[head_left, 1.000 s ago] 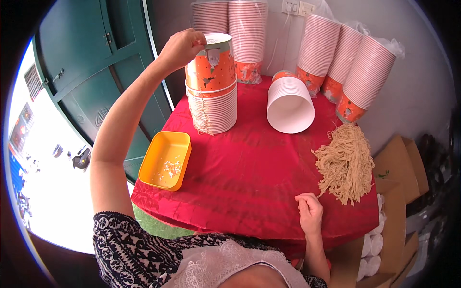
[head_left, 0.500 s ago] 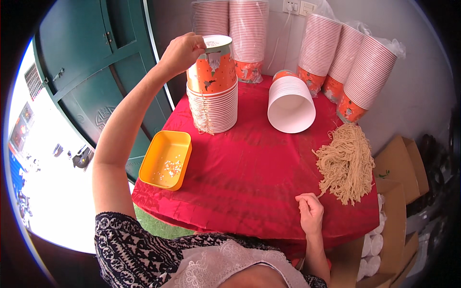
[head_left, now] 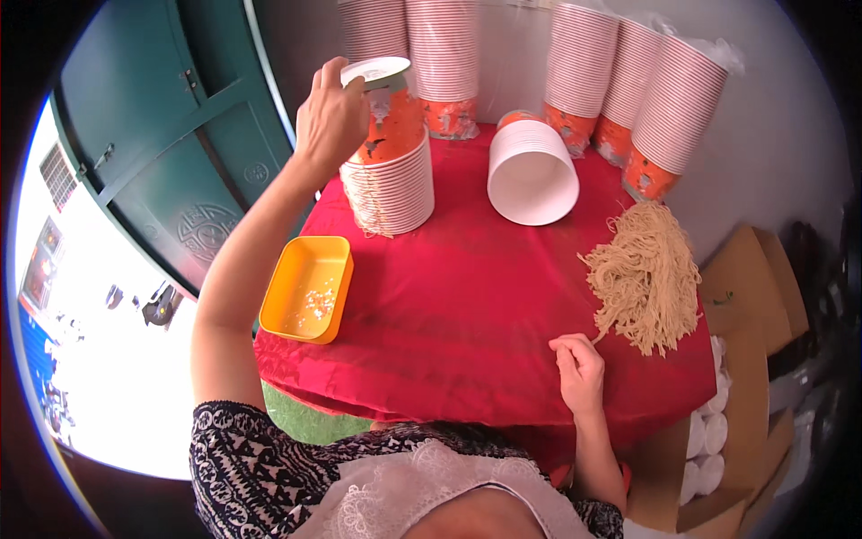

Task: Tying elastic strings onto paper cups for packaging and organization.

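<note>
At the far left of the table, my left hand (head_left: 330, 117) is against the left side of a stack of upside-down paper cups (head_left: 395, 190), next to the white base of the top orange cup (head_left: 386, 126). Its fingers are apart and partly bent, and no grip on the cup shows. Tan strings hang down the left of that stack. Near the front edge on the right, my right hand (head_left: 582, 366) is closed, with a strand leading from its fingers toward a loose bundle of tan string (head_left: 645, 274).
A yellow tray (head_left: 303, 292) with small pale bits stands at the left edge. White nested paper cups (head_left: 534, 184) lie on their side, openings toward me. Tall bagged cup stacks (head_left: 682, 108) line the back. An open cardboard box (head_left: 750, 395) holding white rolls sits beyond the right edge.
My left hand has shifted from the top cup's base down along its left side, and its fingers have spread. My right hand keeps its place by the string. The whole view has shifted slightly.
</note>
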Demonstrator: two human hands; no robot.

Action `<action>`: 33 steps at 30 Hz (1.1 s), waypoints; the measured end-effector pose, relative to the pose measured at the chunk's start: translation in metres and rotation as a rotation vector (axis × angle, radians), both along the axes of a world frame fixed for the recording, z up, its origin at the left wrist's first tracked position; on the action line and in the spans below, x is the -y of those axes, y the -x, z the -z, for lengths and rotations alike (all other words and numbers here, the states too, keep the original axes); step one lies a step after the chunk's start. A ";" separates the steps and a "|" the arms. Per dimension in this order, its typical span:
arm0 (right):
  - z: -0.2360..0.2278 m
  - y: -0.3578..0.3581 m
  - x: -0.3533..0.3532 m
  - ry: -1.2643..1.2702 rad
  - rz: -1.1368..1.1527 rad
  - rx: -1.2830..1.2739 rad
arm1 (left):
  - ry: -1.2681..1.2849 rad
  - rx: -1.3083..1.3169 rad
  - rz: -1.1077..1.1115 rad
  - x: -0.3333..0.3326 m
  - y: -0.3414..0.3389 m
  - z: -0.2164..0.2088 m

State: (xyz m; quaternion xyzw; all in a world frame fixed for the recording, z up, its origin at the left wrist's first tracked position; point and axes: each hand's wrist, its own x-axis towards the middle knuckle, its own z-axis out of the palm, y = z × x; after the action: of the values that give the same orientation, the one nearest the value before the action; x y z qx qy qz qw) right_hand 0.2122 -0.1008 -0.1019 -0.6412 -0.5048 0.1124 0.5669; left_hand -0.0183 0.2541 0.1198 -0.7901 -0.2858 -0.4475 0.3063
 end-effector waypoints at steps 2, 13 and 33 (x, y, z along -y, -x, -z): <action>0.002 -0.003 0.000 -0.015 0.003 0.017 | 0.072 0.052 0.111 0.025 -0.025 0.018; -0.006 0.005 0.001 -0.022 -0.022 0.029 | 0.328 -0.167 0.503 0.027 -0.155 0.095; -0.001 0.003 0.002 -0.034 -0.046 0.033 | 0.266 -0.289 0.387 0.002 -0.191 0.108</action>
State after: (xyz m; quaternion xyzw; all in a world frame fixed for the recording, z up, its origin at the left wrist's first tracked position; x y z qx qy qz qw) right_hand 0.2092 -0.1030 -0.1006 -0.6214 -0.5305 0.1064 0.5666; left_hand 0.1725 0.2521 0.0114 -0.9190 -0.1392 -0.3388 0.1461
